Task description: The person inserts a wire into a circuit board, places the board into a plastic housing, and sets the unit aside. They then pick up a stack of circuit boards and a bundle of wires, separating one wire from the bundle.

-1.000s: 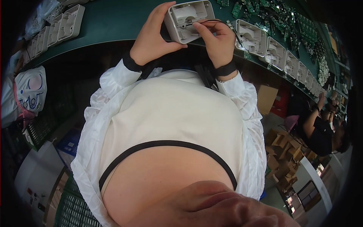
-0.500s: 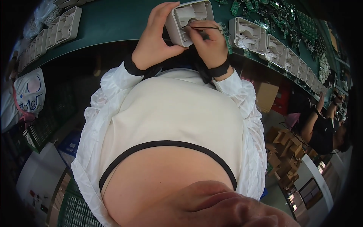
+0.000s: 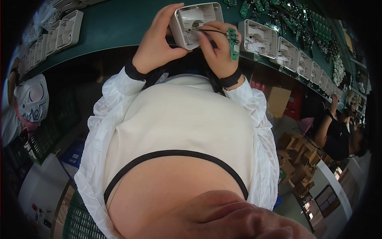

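Gaping open, the boxy housing point(image 3: 193, 16) looks off-white

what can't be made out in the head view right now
In the head view:
White housing, near right corner: hidden behind the right hand.
Its underside: turned away from the camera.
Whether that hand pinches the black wire: contact too small.
Details on the green circuit board: too small.
Circuit-board pile, far extent: cut off by the upper edge.
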Demonstrator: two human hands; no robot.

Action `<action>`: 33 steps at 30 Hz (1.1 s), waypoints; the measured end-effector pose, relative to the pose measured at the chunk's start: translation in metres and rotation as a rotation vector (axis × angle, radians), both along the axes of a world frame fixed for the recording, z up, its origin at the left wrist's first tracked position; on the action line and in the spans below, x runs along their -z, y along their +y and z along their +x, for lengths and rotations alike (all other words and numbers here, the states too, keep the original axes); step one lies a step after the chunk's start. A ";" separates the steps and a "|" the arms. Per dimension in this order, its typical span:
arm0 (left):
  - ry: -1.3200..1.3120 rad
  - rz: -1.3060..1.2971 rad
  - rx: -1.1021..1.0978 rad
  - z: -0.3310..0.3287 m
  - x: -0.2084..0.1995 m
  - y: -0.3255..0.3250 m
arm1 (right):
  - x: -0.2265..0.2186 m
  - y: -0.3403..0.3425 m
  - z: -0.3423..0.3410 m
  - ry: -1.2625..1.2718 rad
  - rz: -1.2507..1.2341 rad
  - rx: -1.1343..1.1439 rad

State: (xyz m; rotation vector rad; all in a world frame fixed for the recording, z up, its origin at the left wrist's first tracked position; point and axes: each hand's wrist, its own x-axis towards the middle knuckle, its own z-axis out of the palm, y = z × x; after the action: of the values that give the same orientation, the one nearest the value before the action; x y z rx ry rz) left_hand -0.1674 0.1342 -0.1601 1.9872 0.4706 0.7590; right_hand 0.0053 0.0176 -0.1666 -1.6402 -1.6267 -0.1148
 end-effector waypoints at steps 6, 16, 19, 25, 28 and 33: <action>-0.100 -0.157 0.059 -0.009 0.052 0.023 | -0.003 -0.004 0.006 -0.188 -0.044 0.171; -0.273 -0.229 0.143 0.009 0.019 0.028 | 0.001 -0.013 0.018 -0.002 -0.081 0.293; -0.755 -0.126 0.400 0.019 0.041 0.041 | 0.002 -0.010 0.020 0.401 -0.003 0.284; -0.333 -0.355 0.198 -0.003 0.009 0.026 | -0.015 -0.014 0.023 0.283 0.020 0.104; -0.337 -0.358 0.183 0.004 0.022 0.032 | -0.024 -0.012 0.024 0.128 0.088 0.031; -0.811 0.010 0.313 0.019 0.046 0.041 | -0.037 -0.010 0.018 -0.087 0.055 -0.136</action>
State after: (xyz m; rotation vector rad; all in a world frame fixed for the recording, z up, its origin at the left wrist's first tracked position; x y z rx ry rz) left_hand -0.1488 0.1748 -0.2063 1.5300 -0.3145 1.2566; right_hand 0.0229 0.0073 -0.1295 -1.4969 -1.7799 -0.1619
